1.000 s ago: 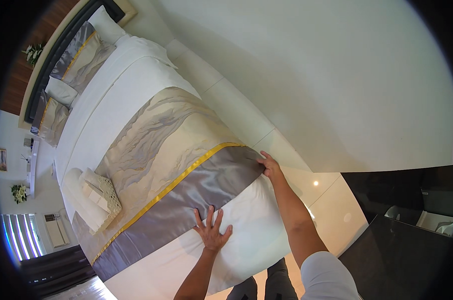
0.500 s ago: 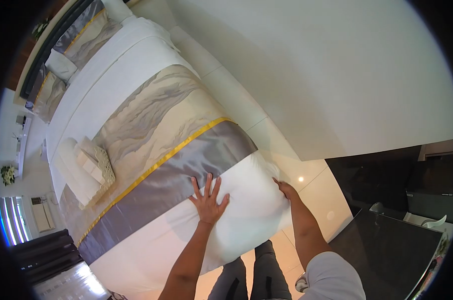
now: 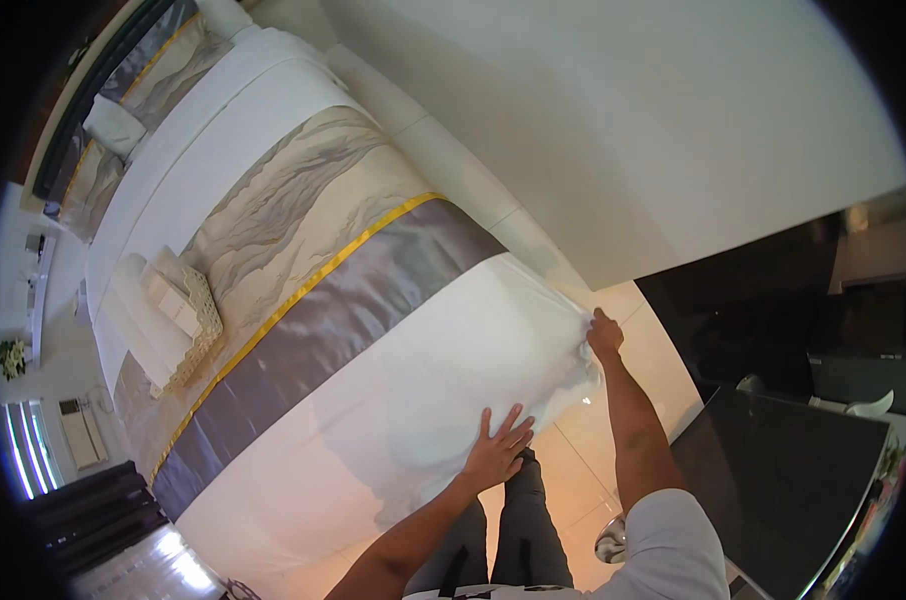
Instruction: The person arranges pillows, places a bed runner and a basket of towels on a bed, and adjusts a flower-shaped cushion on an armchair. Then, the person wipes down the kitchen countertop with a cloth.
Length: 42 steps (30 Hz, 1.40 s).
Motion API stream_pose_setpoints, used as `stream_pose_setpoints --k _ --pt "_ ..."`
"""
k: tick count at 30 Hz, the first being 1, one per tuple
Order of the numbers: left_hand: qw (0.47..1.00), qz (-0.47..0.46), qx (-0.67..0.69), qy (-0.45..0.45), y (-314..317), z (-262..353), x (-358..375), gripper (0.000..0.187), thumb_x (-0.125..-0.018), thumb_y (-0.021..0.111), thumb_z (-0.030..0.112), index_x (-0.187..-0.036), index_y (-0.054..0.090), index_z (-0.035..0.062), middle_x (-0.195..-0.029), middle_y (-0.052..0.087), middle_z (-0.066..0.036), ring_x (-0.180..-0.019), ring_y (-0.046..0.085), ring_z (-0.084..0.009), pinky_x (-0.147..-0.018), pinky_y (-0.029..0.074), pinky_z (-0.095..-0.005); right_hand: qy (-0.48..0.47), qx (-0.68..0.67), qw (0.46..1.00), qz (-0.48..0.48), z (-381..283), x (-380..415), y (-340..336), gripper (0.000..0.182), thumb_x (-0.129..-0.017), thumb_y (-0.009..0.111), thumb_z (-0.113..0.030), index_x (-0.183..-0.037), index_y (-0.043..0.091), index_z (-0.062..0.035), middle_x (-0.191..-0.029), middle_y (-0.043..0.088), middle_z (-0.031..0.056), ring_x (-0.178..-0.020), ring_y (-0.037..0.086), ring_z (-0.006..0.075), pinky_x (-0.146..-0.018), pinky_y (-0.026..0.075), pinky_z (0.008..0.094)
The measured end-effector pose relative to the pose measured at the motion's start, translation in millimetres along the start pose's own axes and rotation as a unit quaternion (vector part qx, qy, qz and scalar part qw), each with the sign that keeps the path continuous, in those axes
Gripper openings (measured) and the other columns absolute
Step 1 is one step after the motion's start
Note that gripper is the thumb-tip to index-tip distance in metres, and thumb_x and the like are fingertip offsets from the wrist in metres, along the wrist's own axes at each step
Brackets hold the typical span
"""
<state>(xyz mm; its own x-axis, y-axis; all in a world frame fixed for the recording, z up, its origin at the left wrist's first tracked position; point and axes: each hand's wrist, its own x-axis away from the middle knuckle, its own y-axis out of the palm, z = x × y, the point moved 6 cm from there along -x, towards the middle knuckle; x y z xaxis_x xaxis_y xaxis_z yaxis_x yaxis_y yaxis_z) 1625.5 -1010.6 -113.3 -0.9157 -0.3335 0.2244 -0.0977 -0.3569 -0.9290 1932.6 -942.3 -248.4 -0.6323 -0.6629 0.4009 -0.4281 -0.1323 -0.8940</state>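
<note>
A white bed sheet [image 3: 453, 350] covers the foot of the bed. My right hand [image 3: 605, 334] is closed on the sheet at the bed's corner and draws it outward, with creases running to my fingers. Over the front edge of the mattress, my left hand [image 3: 499, 452] has its fingers spread and appears to rest against the sheet. A bed runner [image 3: 348, 270], patterned in beige and grey with a yellow stripe and a grey satin band, lies across the bed. Rolled white towels [image 3: 143, 310] sit with a lace-edged piece [image 3: 211, 325] on the runner.
Pillows [image 3: 113, 125] lean at the headboard. A pale wall [image 3: 673, 130] stands right of the bed, beyond a strip of tiled floor [image 3: 563, 440]. A dark glossy tabletop [image 3: 788, 480] is at my right, and a round metallic object [image 3: 610, 540] shows near my right arm.
My left hand has moved from the satin band down to the mattress's front edge. My right hand has moved up and outward, pulling the sheet corner tauter.
</note>
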Motion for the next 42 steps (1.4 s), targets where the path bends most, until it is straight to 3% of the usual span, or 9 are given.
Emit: stream_pose_setpoints --k 5,8,10,14,18,31,36,38,42 --pt "0.989 0.063 0.12 0.066 1.5 10.4 35.1 0.047 -0.077 0.056 0.027 -0.12 0.048 0.0093 -0.133 0.035 -0.012 -0.13 0.019 -0.0321 -0.101 0.025 -0.049 0.143 -0.282 0.946 0.068 73.0 -2.8 49.4 0.048 -0.08 0.053 -0.047 -0.097 0.045 -0.0029 -0.081 0.06 0.0192 -0.073 0.06 0.0329 -0.057 0.046 0.0442" --pt "0.974 0.033 0.21 0.079 30.6 20.8 70.7 0.044 -0.076 0.055 0.02 -0.117 0.049 0.0041 -0.13 0.036 -0.017 -0.127 0.024 -0.0347 -0.103 0.023 -0.0458 0.269 -0.317 0.877 -0.24 39.8 106.1 31.1 0.097 -0.059 0.047 -0.08 -0.107 0.05 0.0042 -0.089 0.055 0.0157 -0.07 0.056 0.0277 -0.048 0.048 0.0446" --pt "0.973 0.005 0.213 0.092 53.6 27.3 94.5 0.041 -0.075 0.056 0.015 -0.114 0.051 0.0026 -0.126 0.038 -0.019 -0.123 0.029 -0.036 -0.101 0.026 -0.0466 0.219 -0.426 0.821 -0.31 39.2 158.6 57.5 0.103 -0.053 0.051 -0.081 -0.121 0.043 -0.0039 -0.113 0.049 0.0149 -0.103 0.048 0.0305 -0.067 0.049 0.0476" --pt "0.966 -0.045 0.215 0.137 65.5 37.5 115.4 0.038 -0.073 0.057 0.012 -0.11 0.053 0.0012 -0.123 0.04 -0.023 -0.116 0.037 -0.0383 -0.097 0.032 -0.0443 0.334 -0.635 0.638 -0.28 26.8 197.0 171.1 0.066 -0.063 0.062 -0.065 -0.094 0.054 -0.0064 -0.081 0.054 0.0098 -0.072 0.056 0.0213 -0.059 0.05 0.038" --pt "0.967 -0.075 0.199 0.14 56.1 43.8 96.3 0.036 -0.073 0.056 0.008 -0.108 0.054 -0.0006 -0.12 0.042 -0.025 -0.11 0.042 -0.04 -0.094 0.036 -0.0427 0.301 -0.589 0.746 0.074 29.0 207.8 85.9 0.035 -0.073 0.063 -0.031 -0.089 0.054 -0.0012 -0.086 0.058 0.016 -0.076 0.06 0.0241 -0.062 0.05 0.0384" --pt "0.943 -0.117 -0.18 0.253 54.3 30.1 87.2 0.065 -0.064 0.063 0.029 -0.123 0.046 0.0108 -0.141 0.02 -0.016 -0.132 0.005 -0.036 -0.093 0.001 -0.0704 0.136 -0.265 0.955 0.022 121.2 308.2 59.4 0.03 -0.08 0.048 -0.027 -0.088 0.06 -0.0009 -0.096 0.059 0.0184 -0.093 0.057 0.0341 -0.079 0.046 0.0428" --pt "0.878 -0.256 -0.238 0.327 84.2 17.5 98.2 0.068 -0.067 0.06 0.034 -0.128 0.039 0.0114 -0.142 0.017 -0.014 -0.132 0.003 -0.0348 -0.088 0.0 -0.0748 0.355 -0.294 0.883 0.09 217.9 484.2 62.3 0.033 -0.079 0.044 -0.027 -0.075 0.063 -0.0004 -0.087 0.062 0.0199 -0.086 0.059 0.0331 -0.076 0.047 0.0429" --pt "0.704 0.244 -0.247 0.62 68.4 38.0 118.4 0.06 -0.069 0.059 0.034 -0.121 0.047 0.0051 -0.131 0.038 -0.018 -0.126 0.029 -0.0311 -0.093 0.02 -0.0655 0.468 -0.355 0.803 0.1 241.0 554.8 82.3 0.03 -0.077 0.046 -0.026 -0.074 0.063 -0.0009 -0.081 0.063 0.0191 -0.075 0.062 0.0301 -0.069 0.049 0.04" --pt "0.864 -0.338 -0.131 0.348 104.1 65.3 63.1 0.058 -0.069 0.059 0.033 -0.118 0.049 0.0042 -0.126 0.041 -0.018 -0.121 0.034 -0.0306 -0.092 0.024 -0.0619 0.562 -0.459 0.684 0.077 235.2 663.7 79.9 0.027 -0.074 0.046 -0.023 -0.072 0.063 -0.0018 -0.068 0.062 0.0157 -0.059 0.061 0.0252 -0.057 0.05 0.0366"
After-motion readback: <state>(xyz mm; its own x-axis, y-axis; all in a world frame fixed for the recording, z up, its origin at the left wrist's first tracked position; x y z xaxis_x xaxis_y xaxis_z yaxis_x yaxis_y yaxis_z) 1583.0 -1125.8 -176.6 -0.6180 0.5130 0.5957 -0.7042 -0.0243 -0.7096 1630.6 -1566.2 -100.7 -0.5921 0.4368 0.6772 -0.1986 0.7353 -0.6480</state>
